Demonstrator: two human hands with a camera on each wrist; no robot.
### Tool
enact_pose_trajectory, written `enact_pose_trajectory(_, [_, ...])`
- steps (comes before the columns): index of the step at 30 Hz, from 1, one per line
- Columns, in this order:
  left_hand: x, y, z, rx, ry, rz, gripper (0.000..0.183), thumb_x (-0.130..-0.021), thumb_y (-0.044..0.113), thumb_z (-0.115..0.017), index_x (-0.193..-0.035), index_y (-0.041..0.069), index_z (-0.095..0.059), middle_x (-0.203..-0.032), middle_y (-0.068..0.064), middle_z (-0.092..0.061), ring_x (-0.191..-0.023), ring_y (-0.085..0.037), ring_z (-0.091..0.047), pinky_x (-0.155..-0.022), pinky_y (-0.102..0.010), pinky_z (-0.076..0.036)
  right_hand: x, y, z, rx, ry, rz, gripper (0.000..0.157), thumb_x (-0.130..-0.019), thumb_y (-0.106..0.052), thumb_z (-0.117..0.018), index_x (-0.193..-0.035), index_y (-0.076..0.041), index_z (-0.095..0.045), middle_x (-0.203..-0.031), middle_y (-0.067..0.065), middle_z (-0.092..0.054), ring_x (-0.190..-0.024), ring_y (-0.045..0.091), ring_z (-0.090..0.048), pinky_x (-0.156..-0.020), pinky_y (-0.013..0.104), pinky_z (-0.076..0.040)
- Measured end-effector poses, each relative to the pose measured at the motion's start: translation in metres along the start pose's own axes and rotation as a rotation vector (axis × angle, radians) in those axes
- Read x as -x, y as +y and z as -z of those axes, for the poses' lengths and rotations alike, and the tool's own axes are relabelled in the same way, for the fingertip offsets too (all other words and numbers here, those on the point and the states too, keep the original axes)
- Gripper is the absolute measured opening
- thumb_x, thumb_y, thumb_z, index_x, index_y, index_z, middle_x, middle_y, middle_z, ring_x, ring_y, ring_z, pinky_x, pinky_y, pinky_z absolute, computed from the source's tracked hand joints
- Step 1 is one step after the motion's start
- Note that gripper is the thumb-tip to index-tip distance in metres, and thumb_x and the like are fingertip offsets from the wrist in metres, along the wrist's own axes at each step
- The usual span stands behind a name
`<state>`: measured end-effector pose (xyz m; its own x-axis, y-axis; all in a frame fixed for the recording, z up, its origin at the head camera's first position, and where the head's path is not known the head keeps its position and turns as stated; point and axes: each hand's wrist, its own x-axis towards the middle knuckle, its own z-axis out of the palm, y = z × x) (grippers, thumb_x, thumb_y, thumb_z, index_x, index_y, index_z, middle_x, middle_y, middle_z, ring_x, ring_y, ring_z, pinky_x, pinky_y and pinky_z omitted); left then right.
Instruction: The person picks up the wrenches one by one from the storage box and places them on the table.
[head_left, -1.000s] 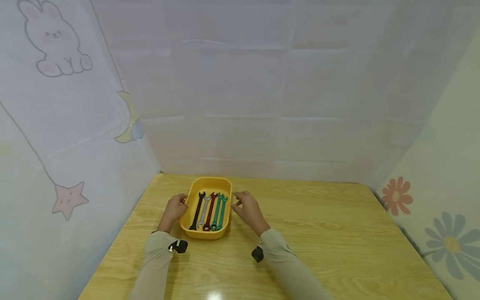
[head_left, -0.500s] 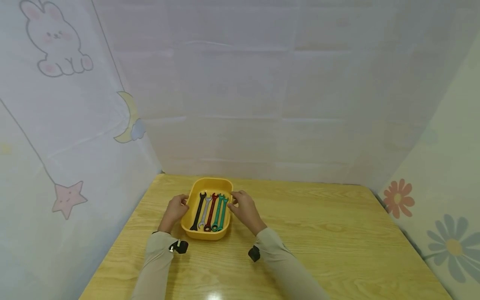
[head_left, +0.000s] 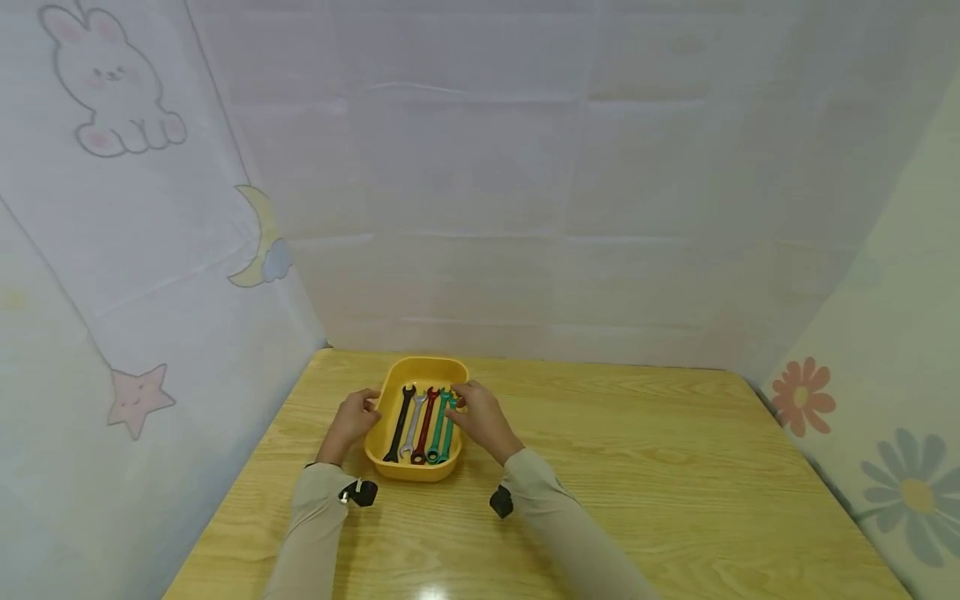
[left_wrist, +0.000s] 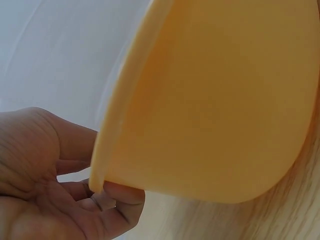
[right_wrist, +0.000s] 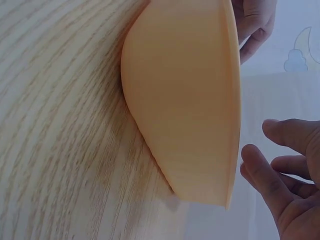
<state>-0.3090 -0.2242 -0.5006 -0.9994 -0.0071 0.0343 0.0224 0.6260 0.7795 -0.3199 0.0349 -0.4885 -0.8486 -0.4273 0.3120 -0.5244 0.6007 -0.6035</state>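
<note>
A yellow tray (head_left: 417, 472) stands on the table with several combination wrenches lying side by side in it. From left to right come a black wrench (head_left: 397, 425), a silver wrench (head_left: 412, 425), a red wrench (head_left: 424, 429) and two green wrenches (head_left: 437, 429). At the tray's left side my left hand (head_left: 351, 423) grips the rim; the left wrist view has its thumb and fingers around the rim (left_wrist: 112, 120). My right hand (head_left: 482, 417) hovers over the right rim beside the green wrenches, thumb and fingers parted, seemingly holding nothing. In the right wrist view its fingertips (right_wrist: 251, 155) are above the rim.
The wooden table (head_left: 637, 467) reaches far to the right of the tray. A pale wall covering (head_left: 510, 208) rises behind its back edge, with printed sheets at both sides. Each wrist carries a small black device (head_left: 501, 502).
My right hand has moved left, from beside the tray to over its right rim near the green wrenches. My left hand has stayed at the left rim.
</note>
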Motion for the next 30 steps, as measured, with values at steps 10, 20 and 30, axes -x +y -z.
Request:
enact_pose_trajectory(10, [-0.001,-0.003,-0.001,0.002,-0.013,0.015,0.045,-0.09,-0.005,-0.057,-0.134,-0.015,-0.052,-0.098,-0.021,-0.06,-0.078,-0.025,-0.055,-0.064,-0.034,-0.048,-0.008,-0.003,-0.005,0.048,-0.063,-0.025,0.05,-0.088,-0.012,-0.077,-0.131,0.008,-0.06,-0.122,0.025,-0.062,-0.091,0.026,-0.068,-0.073,0.032,-0.058])
enact_pose_trajectory(20, [-0.001,-0.002,0.0,0.038,-0.024,0.042,0.046,-0.092,-0.005,-0.057,-0.136,-0.014,-0.05,-0.096,-0.019,-0.059,-0.066,-0.019,-0.051,-0.055,-0.03,-0.045,-0.02,-0.012,-0.007,0.128,-0.095,-0.066,0.026,-0.088,-0.011,-0.076,-0.108,0.004,-0.068,-0.1,0.016,-0.069,-0.079,0.022,-0.064,-0.068,0.035,-0.054])
enact_pose_trajectory(30, [0.002,-0.001,0.002,0.041,-0.019,0.044,0.047,-0.091,-0.004,-0.058,-0.136,-0.014,-0.05,-0.094,-0.018,-0.058,-0.069,-0.02,-0.052,-0.056,-0.03,-0.045,-0.028,-0.015,-0.016,0.127,-0.113,-0.136,0.011,-0.088,-0.006,-0.075,-0.092,0.001,-0.066,-0.075,0.006,-0.061,-0.056,0.011,-0.048,-0.054,0.027,-0.042])
